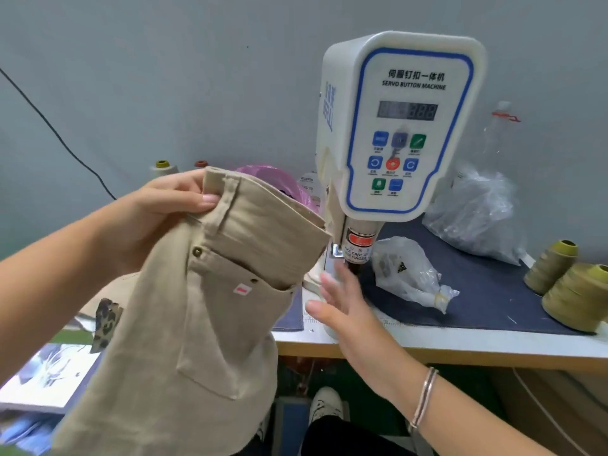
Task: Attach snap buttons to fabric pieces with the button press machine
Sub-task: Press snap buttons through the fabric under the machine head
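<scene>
At frame centre-left, the left hand (171, 205) grips the tan trousers (210, 291) by the waistband, lifted beside the button machine (398, 126). The right hand (342, 301), fingers spread and empty, hovers beneath the press head; a triggered stroke could pinch it.

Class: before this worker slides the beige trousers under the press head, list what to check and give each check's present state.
1. Left hand grips beige cotton trousers at waistband: ok.
2. Right hand clear of the press head: not ok, fingers beside it.
3. Fabric under the head: not ok, held up left of it.
4. White servo button machine display lit: ok.
5. Button loaded in die: cannot tell.
</scene>
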`<state>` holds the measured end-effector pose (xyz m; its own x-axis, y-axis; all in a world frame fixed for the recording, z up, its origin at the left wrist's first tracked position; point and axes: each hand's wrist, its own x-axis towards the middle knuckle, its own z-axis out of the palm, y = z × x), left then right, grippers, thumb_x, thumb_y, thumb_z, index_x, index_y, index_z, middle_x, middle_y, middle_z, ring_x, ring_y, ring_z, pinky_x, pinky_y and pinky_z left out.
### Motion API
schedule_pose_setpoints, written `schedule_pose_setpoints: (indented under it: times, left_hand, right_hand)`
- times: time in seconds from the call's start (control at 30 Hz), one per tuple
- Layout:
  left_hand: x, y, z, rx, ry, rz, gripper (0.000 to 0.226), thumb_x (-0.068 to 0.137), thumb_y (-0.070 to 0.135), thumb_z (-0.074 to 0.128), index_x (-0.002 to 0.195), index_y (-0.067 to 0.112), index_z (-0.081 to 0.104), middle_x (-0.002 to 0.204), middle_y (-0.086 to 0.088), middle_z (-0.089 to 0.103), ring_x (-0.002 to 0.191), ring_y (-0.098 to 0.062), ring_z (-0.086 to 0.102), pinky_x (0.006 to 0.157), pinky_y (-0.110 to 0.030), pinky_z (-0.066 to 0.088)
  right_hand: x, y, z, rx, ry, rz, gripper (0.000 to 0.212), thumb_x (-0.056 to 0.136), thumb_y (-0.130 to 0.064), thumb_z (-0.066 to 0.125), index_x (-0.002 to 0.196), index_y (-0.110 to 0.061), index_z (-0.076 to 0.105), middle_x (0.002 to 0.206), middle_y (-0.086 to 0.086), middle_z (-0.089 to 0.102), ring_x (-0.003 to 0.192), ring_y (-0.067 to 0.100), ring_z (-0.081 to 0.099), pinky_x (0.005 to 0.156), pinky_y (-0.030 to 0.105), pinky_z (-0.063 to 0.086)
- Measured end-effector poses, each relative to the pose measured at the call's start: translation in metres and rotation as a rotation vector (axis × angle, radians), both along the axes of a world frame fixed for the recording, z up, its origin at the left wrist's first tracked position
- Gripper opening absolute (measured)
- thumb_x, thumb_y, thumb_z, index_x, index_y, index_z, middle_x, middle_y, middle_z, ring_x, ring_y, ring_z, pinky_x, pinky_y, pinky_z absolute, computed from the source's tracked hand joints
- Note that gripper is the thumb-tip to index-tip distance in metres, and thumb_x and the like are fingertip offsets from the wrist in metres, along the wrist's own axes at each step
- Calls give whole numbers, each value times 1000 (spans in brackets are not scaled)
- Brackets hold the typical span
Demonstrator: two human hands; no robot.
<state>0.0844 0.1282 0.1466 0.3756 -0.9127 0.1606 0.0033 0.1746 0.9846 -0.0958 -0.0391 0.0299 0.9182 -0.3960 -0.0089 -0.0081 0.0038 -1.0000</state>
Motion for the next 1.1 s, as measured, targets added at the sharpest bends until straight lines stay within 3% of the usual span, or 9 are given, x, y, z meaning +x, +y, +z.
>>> schedule_pose_setpoints:
  times: [0.13, 0.3, 0.4, 0.53, 0.63, 0.7, 0.87, 1.0, 1.1]
  left_hand:
    - [13, 7, 0, -49, -53, 10, 48, 85, 5, 32, 79, 18, 77, 86, 0, 74, 77, -13, 72, 65, -25, 57]
    - [73, 14, -34, 53, 94, 367, 42, 85, 11, 51, 126, 12, 59, 93, -2, 72, 69, -11, 70, 57, -20, 56]
    - [95, 16, -76, 294, 122, 666, 54, 84, 27, 71, 129, 9, 49, 77, -2, 67, 49, -6, 60, 40, -17, 46]
    - [100, 28, -130, 986, -344, 661, 60, 79, 46, 71, 108, -6, 62, 72, -21, 60, 60, -31, 60, 55, -33, 51]
    - [101, 39, -129, 1051, -302, 558, 48, 80, 52, 67, 97, 6, 68, 58, -6, 62, 50, -17, 59, 47, -24, 47]
    - [99, 48, -124, 1066, -201, 415, 46, 80, 50, 67, 102, 10, 65, 68, -5, 66, 61, -16, 65, 57, -26, 52]
    - [85, 60, -132, 911, -202, 297, 38, 74, 33, 76, 107, 21, 61, 108, 2, 63, 98, -14, 63, 82, -29, 56]
    - [76, 65, -136, 790, -114, 293, 64, 60, 40, 83, 117, 26, 59, 115, 4, 66, 106, -18, 64, 93, -35, 52]
    - [72, 61, -133, 705, 37, 315, 72, 54, 43, 88, 115, 15, 62, 106, -4, 72, 96, -26, 70, 85, -40, 53]
  right_hand:
    - [20, -4, 1, 61, 34, 138, 52, 72, -42, 70, 121, -36, 54, 115, -15, 67, 111, 3, 59, 106, 35, 36]
    - [64, -6, -1, 298, -26, 9, 14, 87, -27, 65, 96, -17, 69, 101, 5, 73, 92, 16, 69, 78, 29, 56]
    - [96, -1, -17, 146, 164, -206, 20, 93, -29, 55, 106, -16, 61, 112, 10, 67, 100, 21, 63, 84, 29, 50]
    - [104, 1, -42, -46, 351, -210, 47, 87, -17, 54, 133, -16, 44, 119, 5, 60, 106, 20, 58, 95, 30, 46]
    - [94, -6, -50, 5, 308, -163, 53, 84, -11, 58, 134, -19, 41, 110, 7, 64, 91, 17, 63, 73, 24, 54]
    - [85, -9, -56, -25, 313, -139, 57, 84, -10, 60, 136, -22, 37, 106, 6, 64, 79, 13, 61, 54, 17, 47]
    - [73, -10, -63, -135, 192, -40, 63, 86, -5, 61, 134, -38, 38, 109, -9, 63, 94, -2, 62, 75, 12, 48]
    - [70, -7, -52, -177, 79, 5, 56, 88, -4, 60, 116, -52, 54, 120, -23, 54, 89, -16, 57, 72, 6, 47]
    - [74, -5, -34, -26, 20, 14, 43, 88, 1, 57, 102, -37, 70, 119, -4, 64, 74, -6, 61, 66, 11, 49]
